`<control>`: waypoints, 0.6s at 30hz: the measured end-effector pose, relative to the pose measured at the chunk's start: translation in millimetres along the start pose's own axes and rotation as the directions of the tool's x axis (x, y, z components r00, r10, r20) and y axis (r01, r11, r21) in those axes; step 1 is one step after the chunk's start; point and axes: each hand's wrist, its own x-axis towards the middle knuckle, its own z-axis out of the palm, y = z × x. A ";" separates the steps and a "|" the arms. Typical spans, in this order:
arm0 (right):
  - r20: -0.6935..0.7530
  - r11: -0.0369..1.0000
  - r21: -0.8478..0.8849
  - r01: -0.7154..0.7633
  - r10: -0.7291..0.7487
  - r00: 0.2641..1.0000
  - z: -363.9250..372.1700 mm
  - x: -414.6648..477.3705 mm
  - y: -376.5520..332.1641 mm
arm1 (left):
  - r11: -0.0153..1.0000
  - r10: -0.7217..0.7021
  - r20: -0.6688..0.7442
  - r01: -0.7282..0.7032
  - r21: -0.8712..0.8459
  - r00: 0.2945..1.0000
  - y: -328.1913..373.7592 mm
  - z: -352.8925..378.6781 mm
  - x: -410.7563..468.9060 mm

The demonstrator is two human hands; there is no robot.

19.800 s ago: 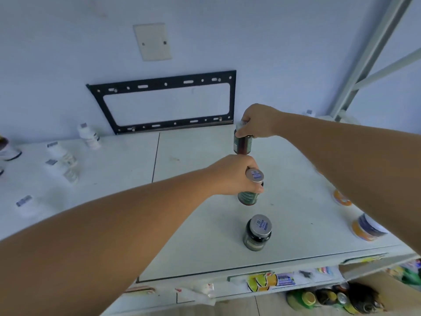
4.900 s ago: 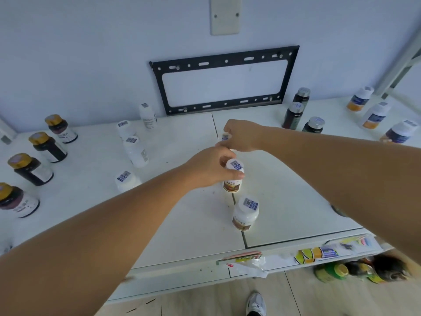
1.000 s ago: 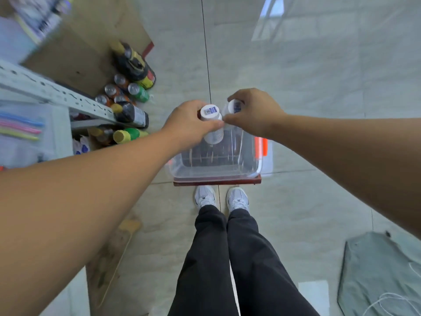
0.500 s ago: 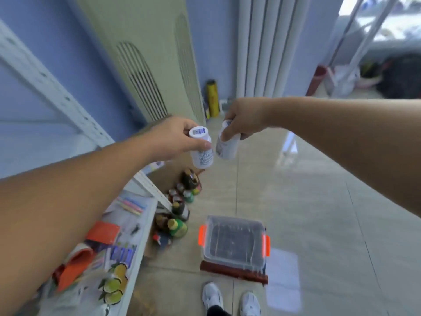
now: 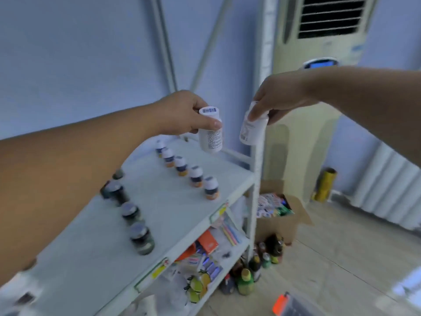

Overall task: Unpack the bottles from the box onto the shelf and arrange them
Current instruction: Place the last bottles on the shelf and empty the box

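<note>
My left hand (image 5: 184,115) grips a white bottle (image 5: 210,135) by its cap, above the far end of the white shelf (image 5: 159,206). Just to the right, my right hand (image 5: 280,96) holds a second white bottle (image 5: 251,130), tilted, over the shelf's right post. On the shelf stand a row of several white bottles with orange bases (image 5: 196,176) and a row of dark bottles (image 5: 141,238). The clear plastic box with orange latches (image 5: 293,306) sits on the floor at the bottom right, mostly cut off.
A lower shelf (image 5: 205,252) holds packets and small items. Drink bottles (image 5: 246,279) and an open cardboard box (image 5: 278,215) stand on the floor beside the shelf post. A tall air conditioner (image 5: 314,65) and a radiator (image 5: 387,185) line the wall.
Both hands lifted a white bottle each out of the clear box on the floor and carried them up and left to the shelf. The view swung from the floor to the shelf.
</note>
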 end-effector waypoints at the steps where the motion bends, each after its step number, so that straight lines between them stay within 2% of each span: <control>1: 0.007 0.999 -0.021 0.043 -0.043 0.999 11.8 8.5 -25.7 | 0.999 -0.035 -0.022 0.036 0.011 0.999 -17.5 -18.4 -16.0; 10: 0.215 0.952 -0.052 0.300 -0.283 0.935 162.4 73.5 -224.7 | 0.921 -0.355 -0.128 0.370 0.118 0.926 -184.7 -141.3 -186.5; 18: 0.330 0.876 -0.256 0.408 -0.318 0.889 276.5 141.7 -332.6 | 0.822 -0.533 -0.206 0.560 0.104 0.821 -305.4 -160.2 -269.2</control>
